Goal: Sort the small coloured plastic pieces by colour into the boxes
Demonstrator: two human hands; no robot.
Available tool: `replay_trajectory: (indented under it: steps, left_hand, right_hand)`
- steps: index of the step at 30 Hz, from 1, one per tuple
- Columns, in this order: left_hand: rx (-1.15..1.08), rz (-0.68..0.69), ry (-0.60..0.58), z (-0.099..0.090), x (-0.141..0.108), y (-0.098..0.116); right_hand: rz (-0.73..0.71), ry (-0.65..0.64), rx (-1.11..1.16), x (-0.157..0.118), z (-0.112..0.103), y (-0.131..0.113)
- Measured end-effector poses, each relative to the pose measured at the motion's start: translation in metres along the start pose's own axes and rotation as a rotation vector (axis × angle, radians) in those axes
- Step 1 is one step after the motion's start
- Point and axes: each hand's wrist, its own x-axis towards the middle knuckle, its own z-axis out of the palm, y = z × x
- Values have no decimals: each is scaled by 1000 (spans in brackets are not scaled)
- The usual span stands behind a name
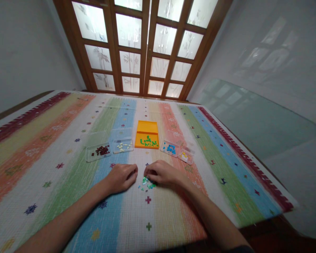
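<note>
A small loose pile of green, blue and pale pieces (145,181) lies on the striped cloth. Over its upper right side, my right hand (163,172) bends down with its fingers curled and tips at the pieces. Whatever those fingers pinch, if anything, is hidden. My left hand (123,177) rests on the cloth left of the pile, fingers curled in and closed; its inside does not show. Beyond both hands stands an open orange box (146,135) with several green pieces (149,141) in its near half.
Left of the orange box are clear boxes with dark red pieces (102,150) and pale yellow pieces (123,146). To its right, others hold blue pieces (170,148) and yellow, orange and white pieces (184,156). The striped tablecloth (137,225) covers the table.
</note>
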Motion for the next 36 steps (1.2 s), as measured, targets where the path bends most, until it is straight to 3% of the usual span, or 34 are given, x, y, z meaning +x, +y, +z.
replay_trajectory:
  steps: [6, 16, 23, 29, 33, 36]
  left_hand:
    - [-7, -1, 4, 0, 0, 0]
    - [-7, 16, 12, 1, 0, -2]
    - [-3, 3, -5, 0, 0, -1]
    - [-24, 7, 7, 1, -1, -1]
    - [-30, 8, 14, 1, 0, -1]
    - [-61, 20, 23, -2, 0, 1]
  right_hand:
    - [80, -21, 77, -2, -12, 0]
    - [229, 406, -168, 16, -43, 17]
    - [401, 513, -261, 34, -41, 34]
    - [312, 479, -191, 17, -35, 30]
    - [107, 257, -32, -10, -28, 16]
    - [57, 147, 110, -28, -19, 6]
